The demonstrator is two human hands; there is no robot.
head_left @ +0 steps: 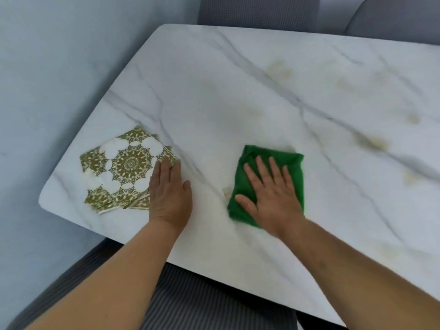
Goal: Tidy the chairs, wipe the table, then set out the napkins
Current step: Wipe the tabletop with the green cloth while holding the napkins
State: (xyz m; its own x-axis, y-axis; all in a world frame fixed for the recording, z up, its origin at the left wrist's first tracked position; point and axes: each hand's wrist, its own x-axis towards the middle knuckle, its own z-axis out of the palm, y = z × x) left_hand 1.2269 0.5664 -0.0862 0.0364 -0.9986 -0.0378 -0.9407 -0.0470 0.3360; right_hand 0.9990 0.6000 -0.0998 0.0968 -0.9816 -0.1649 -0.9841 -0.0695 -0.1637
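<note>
Step in hand: wiping, by my read. The chairs look tucked in and the napkins are not yet set out.
Right hand [269, 196]: flat, fingers spread and straight, pressing down on the green cloth [296, 172]. It grasps nothing.
Left hand [169, 191]: also flat and released, palm on the near right edge of the napkins [126, 163], pinning them.
Cloth: folded into a soft pad on the counter [214, 91], near the front edge. It looks light and limp, so palm pressure should steer it better than a pinch.
Napkins: a fanned stack with a gold pattern, at the counter's left end. Thin paper, probably easy to slide or tear, so lift by a corner, one sheet at a time.
Stains [373, 141]: yellowish patches to the right of the cloth and beyond it, plus one touching its left edge.
Containers: none in view. The napkins lie loose on the counter.
Chairs: a striped seat [190, 294] below the near edge, grey backs [257, 10] at the far side.
</note>
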